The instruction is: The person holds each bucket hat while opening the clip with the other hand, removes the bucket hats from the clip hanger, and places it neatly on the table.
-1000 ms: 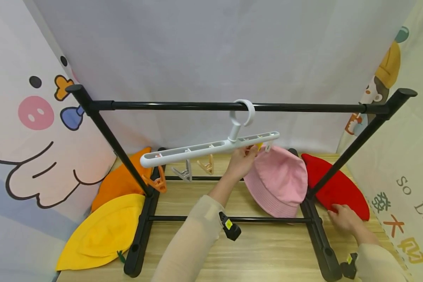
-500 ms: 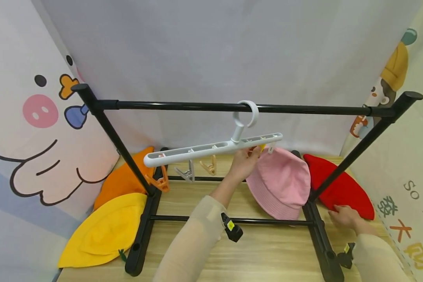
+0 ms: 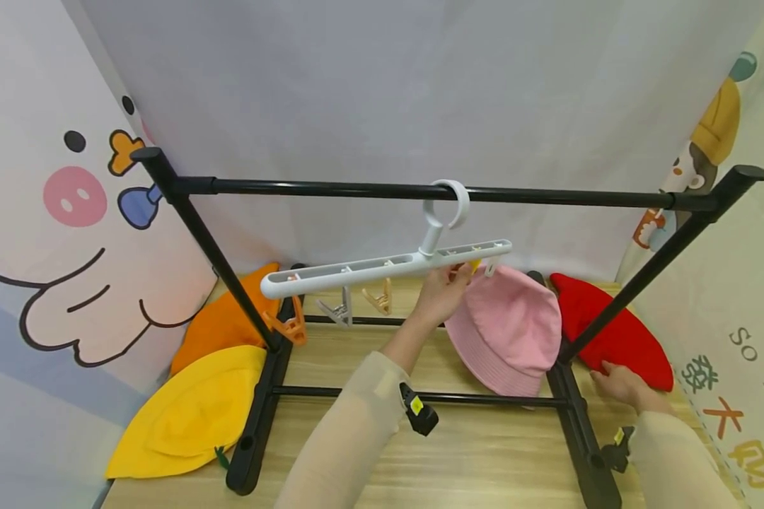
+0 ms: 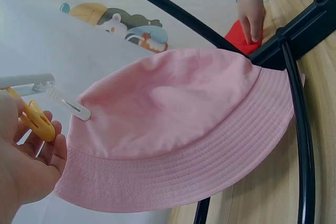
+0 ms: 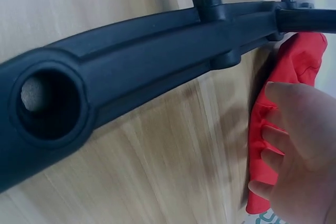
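Note:
In the head view my left hand (image 3: 442,293) is under a white hanger (image 3: 382,268) hooked on a black rail. The left wrist view shows its curled fingers holding a yellow clip (image 4: 38,120), which hangs from the hanger. Beside it, a white clip (image 4: 69,104) grips the crown of a pink bucket hat (image 4: 173,108), so the hat hangs tilted with its brim toward me. My right hand (image 3: 630,387) rests at the near edge of a red hat (image 3: 611,336) lying on the table. Its loosely bent fingers touch the red cloth (image 5: 257,145) in the right wrist view.
A black rack (image 3: 331,189) spans the table, its right foot bar (image 5: 157,59) between the two hats. An orange clip (image 3: 288,326), a grey clip (image 3: 339,309) and a beige clip (image 3: 380,297) dangle from the hanger. Yellow (image 3: 191,417) and orange hats (image 3: 229,318) lie at left.
The head view has shifted slightly. The left hand stays at the yellow clip beside the hanging pink hat, and the right hand stays at the red hat's near edge.

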### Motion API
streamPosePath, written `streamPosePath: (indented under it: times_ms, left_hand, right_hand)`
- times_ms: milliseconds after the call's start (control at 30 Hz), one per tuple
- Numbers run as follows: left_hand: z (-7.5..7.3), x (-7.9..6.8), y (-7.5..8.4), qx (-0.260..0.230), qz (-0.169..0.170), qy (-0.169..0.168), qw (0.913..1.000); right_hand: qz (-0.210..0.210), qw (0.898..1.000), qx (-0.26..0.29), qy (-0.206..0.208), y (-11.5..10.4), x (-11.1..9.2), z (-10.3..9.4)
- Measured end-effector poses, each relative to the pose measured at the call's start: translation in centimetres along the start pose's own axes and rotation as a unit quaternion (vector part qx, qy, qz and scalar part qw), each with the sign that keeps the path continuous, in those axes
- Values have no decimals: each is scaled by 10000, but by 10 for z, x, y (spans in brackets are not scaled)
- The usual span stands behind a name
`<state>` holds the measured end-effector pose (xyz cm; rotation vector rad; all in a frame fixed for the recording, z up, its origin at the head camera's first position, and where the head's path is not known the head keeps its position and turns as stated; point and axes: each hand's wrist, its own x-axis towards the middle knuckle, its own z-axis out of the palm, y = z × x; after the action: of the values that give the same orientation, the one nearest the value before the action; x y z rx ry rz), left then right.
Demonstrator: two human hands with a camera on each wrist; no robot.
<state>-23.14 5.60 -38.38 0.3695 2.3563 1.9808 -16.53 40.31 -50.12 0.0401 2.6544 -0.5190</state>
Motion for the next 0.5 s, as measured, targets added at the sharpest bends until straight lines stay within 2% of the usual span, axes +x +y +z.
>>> streamPosePath:
  times_ms: [133, 267, 367, 500]
  left_hand:
    - [0, 1, 0, 43, 1, -20, 10000]
    - [0, 2, -2, 101, -11, 30, 9999]
    - [0, 2, -2, 111, 16, 40, 9999]
    - [0, 2, -3, 25, 58, 17, 10000]
  right_hand:
    - [-17, 9991, 29, 419, 2, -3, 0]
    - [-54, 9940, 70, 1087, 0, -10, 3]
    - [-120, 9867, 206, 1605, -5, -16, 6]
    - [-185, 9719, 426, 2309, -17, -26, 8]
